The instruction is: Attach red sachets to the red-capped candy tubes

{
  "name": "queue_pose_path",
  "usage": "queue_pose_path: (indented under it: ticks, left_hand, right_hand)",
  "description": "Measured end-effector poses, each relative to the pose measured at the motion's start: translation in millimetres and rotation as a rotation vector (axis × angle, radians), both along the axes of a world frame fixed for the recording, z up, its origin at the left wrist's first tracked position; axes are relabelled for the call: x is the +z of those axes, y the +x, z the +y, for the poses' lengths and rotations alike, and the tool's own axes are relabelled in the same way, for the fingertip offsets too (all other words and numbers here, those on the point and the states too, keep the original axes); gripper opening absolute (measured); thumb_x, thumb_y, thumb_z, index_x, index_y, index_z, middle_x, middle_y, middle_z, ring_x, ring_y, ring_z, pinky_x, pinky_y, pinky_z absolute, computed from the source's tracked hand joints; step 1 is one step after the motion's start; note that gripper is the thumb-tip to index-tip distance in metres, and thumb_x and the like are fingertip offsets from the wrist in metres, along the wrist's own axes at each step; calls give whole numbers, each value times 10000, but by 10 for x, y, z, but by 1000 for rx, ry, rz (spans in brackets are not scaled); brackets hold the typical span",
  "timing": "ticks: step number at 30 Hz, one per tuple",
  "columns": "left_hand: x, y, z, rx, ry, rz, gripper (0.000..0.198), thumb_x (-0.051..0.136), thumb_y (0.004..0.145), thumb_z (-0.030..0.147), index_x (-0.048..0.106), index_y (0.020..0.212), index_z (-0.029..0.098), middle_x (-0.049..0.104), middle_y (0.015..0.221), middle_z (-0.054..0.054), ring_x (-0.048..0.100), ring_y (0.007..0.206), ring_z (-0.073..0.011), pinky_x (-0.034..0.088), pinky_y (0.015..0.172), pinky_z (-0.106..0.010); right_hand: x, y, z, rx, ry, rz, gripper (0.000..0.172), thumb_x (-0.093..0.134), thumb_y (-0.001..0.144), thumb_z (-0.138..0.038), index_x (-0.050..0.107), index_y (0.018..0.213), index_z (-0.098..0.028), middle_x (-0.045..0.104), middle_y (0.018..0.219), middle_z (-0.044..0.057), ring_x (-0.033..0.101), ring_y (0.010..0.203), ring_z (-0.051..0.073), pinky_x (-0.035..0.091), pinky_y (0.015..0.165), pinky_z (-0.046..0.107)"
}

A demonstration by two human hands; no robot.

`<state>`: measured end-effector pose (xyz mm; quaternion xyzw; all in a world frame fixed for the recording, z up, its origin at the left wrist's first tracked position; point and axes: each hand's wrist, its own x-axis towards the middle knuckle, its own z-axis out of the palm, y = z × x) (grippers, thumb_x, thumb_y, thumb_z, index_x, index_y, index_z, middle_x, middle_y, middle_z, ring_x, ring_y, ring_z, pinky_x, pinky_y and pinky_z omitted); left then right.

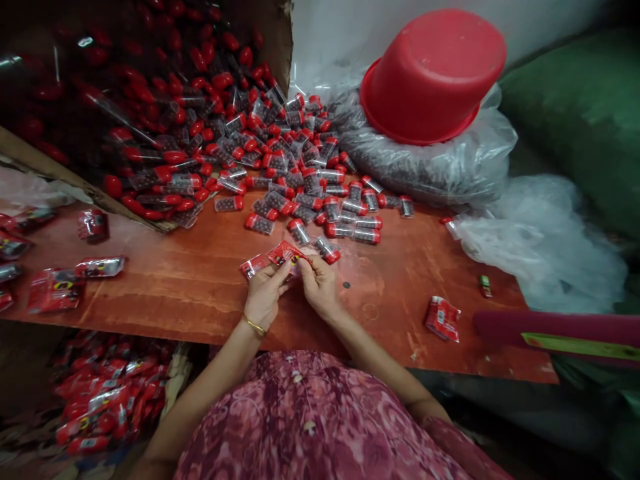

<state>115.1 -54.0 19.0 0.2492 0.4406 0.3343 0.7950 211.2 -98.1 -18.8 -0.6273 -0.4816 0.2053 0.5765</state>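
At the lower centre of the frame, two bare forearms reach over a patterned pink and maroon garment. The left hand, with a gold-coloured bracelet at its wrist, pinches a flat, glossy red printed packet between thumb and fingers; a second red printed packet sticks out to its left. The right hand is closed too, its thumb and fingertips gripping the right end of the first packet, whose long axis runs roughly across the frame, dipping slightly rightward.

Just beyond the right hand lies the nearest clear plastic tube with a red cap and dark round contents. It slants from upper left to lower right, cap toward the lower right, and the right hand is nearer to it than the left. Whether they touch, I cannot tell.

Farther up, on the reddish-brown wooden table, a loose heap of similar tubes spreads from a large brown cardboard box in the upper left. An upturned red plastic tub sits at the upper right on a clear plastic sack.
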Motion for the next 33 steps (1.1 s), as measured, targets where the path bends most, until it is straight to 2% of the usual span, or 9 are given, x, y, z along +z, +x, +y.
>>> queue_pose_path:
  ticks: [2,5,9,13,18,24,28,31,33]
  left_hand:
    - [6,-25,59,38,-1,18,383,839,423,373,640,652,139,652,596,22,587,577,-80,460,586,-189]
    - [34,-51,143,44,-31,41,345,835,453,335,614,635,143,643,570,35,567,513,-64,445,528,-172]
    - [73,-41,160,-9,-55,24,273,810,525,270,624,675,139,672,611,17,600,534,-78,461,523,-175]
    - [80,-18,125,-29,-98,8,200,775,590,231,629,692,139,682,624,7,613,544,-84,463,520,-175]
    - [65,-41,111,-42,-121,5,170,751,633,233,635,717,142,677,620,6,604,538,-82,464,534,-184]
    - [62,-80,83,-30,-96,5,247,787,579,298,647,713,144,676,619,2,591,527,-79,453,531,-182]
    - [46,-51,65,-30,-109,22,306,810,524,343,651,699,148,670,605,-1,593,539,-86,441,529,-181]
    - [41,-22,39,-56,-88,19,358,825,473,377,653,690,150,675,633,-4,600,569,-93,447,554,-190]
    - [49,-13,19,-63,-65,22,371,827,450,399,641,651,149,668,631,2,592,570,-90,447,566,-192]
  right_hand:
    - [45,156,25,79,-20,-114,271,347,913,-300,586,847,-189,603,755,24,540,696,146,429,636,270]
    - [126,581,105,169,-74,-509,288,353,899,-223,580,1070,-175,626,1031,89,525,949,207,404,828,353]
    - [191,1094,116,352,-320,-1023,376,390,841,-98,593,1143,-197,595,1149,101,481,966,239,354,818,372]
    - [225,1160,-92,329,-439,-1170,322,523,810,-239,600,1116,-178,602,1122,112,481,956,264,343,780,367]
    - [201,1038,-252,328,-398,-1147,499,582,781,-398,511,1210,-153,525,1282,133,448,1108,300,324,887,406]
    - [-27,1033,-359,211,-457,-1027,339,563,812,-394,581,1037,-141,632,1096,152,556,938,289,403,783,405]
    - [-57,911,-584,63,-377,-633,326,556,810,-414,566,1014,-160,664,917,115,600,811,240,461,702,359]
    - [106,690,-711,116,-247,-268,311,556,804,-442,560,998,-197,656,859,46,607,742,181,483,654,297]
    - [248,536,-728,181,-220,-137,277,574,797,-419,575,973,-205,650,829,23,601,711,158,481,633,268]
